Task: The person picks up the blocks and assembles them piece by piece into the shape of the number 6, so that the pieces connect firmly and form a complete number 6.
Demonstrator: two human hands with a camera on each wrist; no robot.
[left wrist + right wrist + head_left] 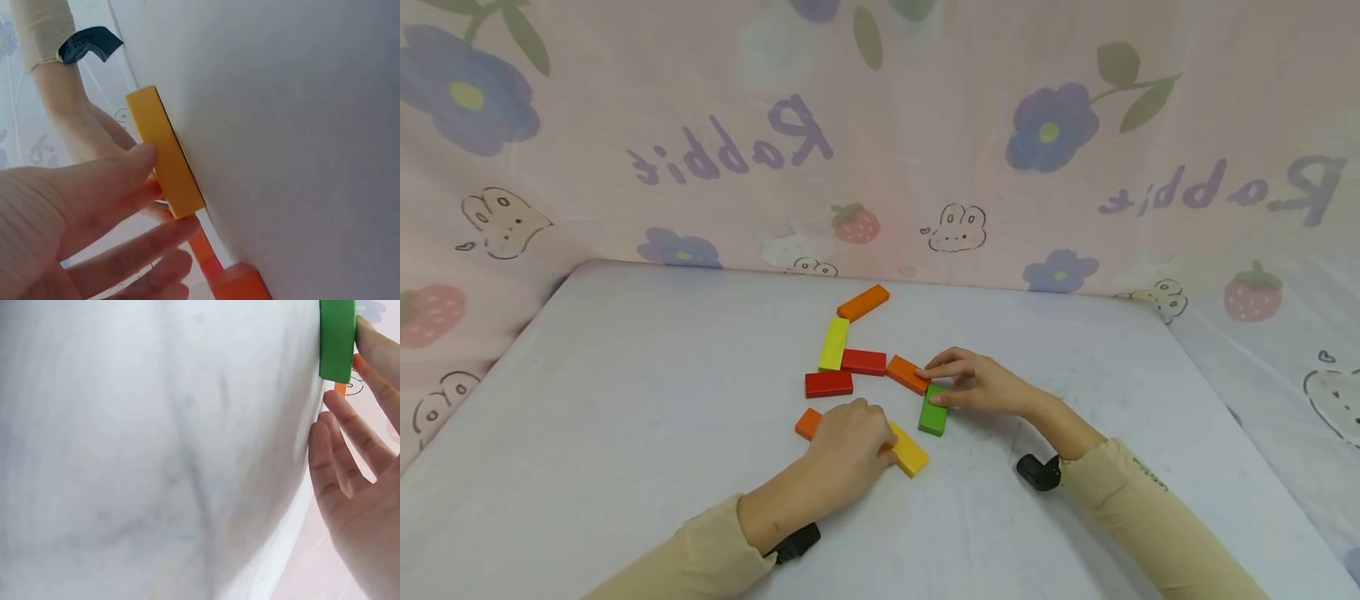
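Observation:
My left hand (850, 446) pinches a yellow-orange wooden block (910, 451) near the table's front. In the left wrist view, the thumb lies against this block's face and the other fingers spread past its end. An orange block (808, 423) shows partly beside that hand, the rest hidden behind it. My right hand (988, 385) rests its thumb on a green block (932, 410), while the index fingertip touches an orange block (907, 374) at the green one's far end. The right wrist view shows the remaining fingers loosely extended below the green block.
Further back, a red block (864, 362) meets the orange one. A bright yellow block (833, 344) and another orange block (863, 302) continue toward the back. A second red block (829, 384) lies in front of the yellow. Patterned cloth (887, 125) hangs behind the white table (662, 375).

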